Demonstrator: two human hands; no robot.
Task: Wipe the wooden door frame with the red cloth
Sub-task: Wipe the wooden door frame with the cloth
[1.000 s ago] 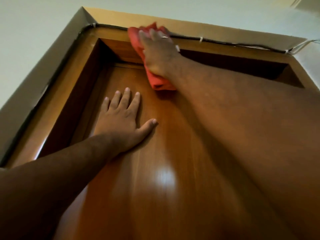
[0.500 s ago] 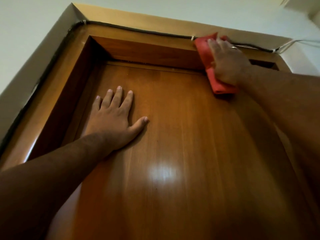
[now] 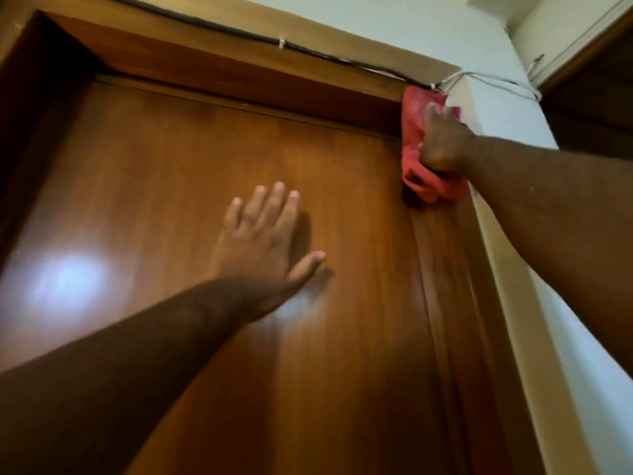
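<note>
I see my right hand (image 3: 442, 142) up at two o'clock with its fingers curled tight on the red cloth (image 3: 416, 132), pressing it into the top right corner of the wooden door frame (image 3: 239, 77), a bunched tail of cloth hanging below the fist; my left hand (image 3: 263, 234) lies flat on the door (image 3: 164, 186) near the centre, fingers straight and close together, thumb splayed toward three o'clock, holding nothing. The door panel is glossy brown with a light glare at nine o'clock; a black cable (image 3: 308, 51) runs along the frame's top edge, and a pale wall (image 3: 394, 25) fills the twelve to three o'clock side.
</note>
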